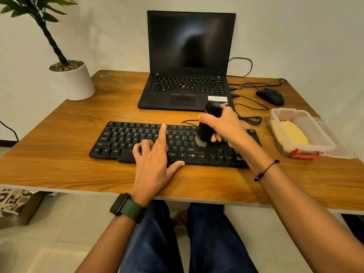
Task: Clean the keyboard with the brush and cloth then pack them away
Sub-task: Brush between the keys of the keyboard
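A black keyboard (122, 142) lies across the middle of the wooden desk (59, 138). My right hand (226, 129) grips a black cylindrical brush (206, 133), tilted, with its grey bristles touching the keys right of centre. My left hand (155, 160) rests flat on the keyboard's middle with fingers spread, the index finger stretched toward the top row. A yellow cloth (291, 134) lies inside a clear plastic box (307, 123) at the right of the desk.
An open black laptop (187, 62) stands behind the keyboard. A black mouse (270, 96) and loose cables (250, 119) lie at the back right. The box's lid (342, 152) lies beside it. A white potted plant (76, 81) stands at the back left corner.
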